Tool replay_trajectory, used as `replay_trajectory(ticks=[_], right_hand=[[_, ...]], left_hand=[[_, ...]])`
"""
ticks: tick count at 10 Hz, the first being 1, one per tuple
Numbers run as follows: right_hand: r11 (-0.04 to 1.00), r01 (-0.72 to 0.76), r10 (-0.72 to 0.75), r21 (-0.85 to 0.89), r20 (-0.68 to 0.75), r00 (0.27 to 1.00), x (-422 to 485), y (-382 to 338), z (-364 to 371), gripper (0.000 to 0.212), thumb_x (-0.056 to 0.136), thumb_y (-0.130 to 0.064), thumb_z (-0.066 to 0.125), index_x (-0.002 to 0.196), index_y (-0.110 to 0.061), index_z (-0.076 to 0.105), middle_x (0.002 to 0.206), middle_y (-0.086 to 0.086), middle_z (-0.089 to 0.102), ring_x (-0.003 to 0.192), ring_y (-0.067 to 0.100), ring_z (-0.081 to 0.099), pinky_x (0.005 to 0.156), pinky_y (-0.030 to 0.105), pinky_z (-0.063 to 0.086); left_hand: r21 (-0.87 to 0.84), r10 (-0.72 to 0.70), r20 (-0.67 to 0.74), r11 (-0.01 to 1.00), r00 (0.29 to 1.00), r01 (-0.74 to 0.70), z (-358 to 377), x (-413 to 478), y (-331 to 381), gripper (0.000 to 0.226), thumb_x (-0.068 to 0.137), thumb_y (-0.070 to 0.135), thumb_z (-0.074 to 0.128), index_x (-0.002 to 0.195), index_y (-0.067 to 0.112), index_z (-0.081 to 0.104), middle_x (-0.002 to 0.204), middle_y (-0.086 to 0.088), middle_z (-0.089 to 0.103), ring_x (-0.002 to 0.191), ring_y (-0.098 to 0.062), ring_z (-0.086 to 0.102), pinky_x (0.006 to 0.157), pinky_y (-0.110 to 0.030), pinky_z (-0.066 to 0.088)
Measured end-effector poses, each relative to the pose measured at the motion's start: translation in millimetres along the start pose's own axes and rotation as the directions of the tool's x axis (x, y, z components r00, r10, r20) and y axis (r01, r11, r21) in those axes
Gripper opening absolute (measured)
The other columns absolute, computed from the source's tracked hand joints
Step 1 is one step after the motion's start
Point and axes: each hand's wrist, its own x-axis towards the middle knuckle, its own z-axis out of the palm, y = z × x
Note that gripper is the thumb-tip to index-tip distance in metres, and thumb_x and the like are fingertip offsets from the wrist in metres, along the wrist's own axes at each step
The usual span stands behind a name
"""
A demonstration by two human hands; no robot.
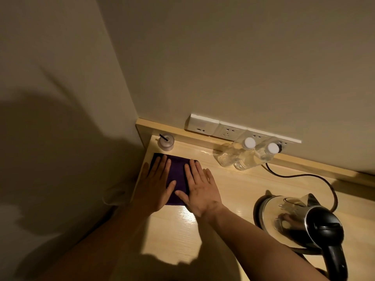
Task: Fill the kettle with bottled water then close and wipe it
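I see a pale wood-grain counter (223,191) with a glossy finish that throws back glare. The cloth (178,169) on it is dark purple, matt and soft-looking. The kettle (284,216) has a shiny metal body that mirrors its surroundings, with a smooth black plastic handle. Behind the kettle, two bottles (241,157) are clear plastic with white caps, and the sockets (227,130) are smooth white plastic.

left hand (157,184) flat, right hand (199,190) flat, fingers spread
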Motion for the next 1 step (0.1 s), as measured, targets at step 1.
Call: replay_trajectory(ticks=[1], right_hand=[[0.998,0.004,0.003,0.070,-0.092,0.996,-19.1,1.7,-17.6,0.085,0.102,-0.073,0.010,0.164,-0.022,-0.014,0.171,0.003,-0.024,0.157,0.020,-0.026,0.130,0.048,-0.007]], left_hand=[[-0.051,0.024,-0.084,0.998,0.996,-0.029,-12.9,-3.7,8.0,0.078,0.101,0.056,0.031,0.165,0.016,0.013,0.174,-0.011,0.018,0.161,-0.032,0.015,0.126,-0.056,0.013]])
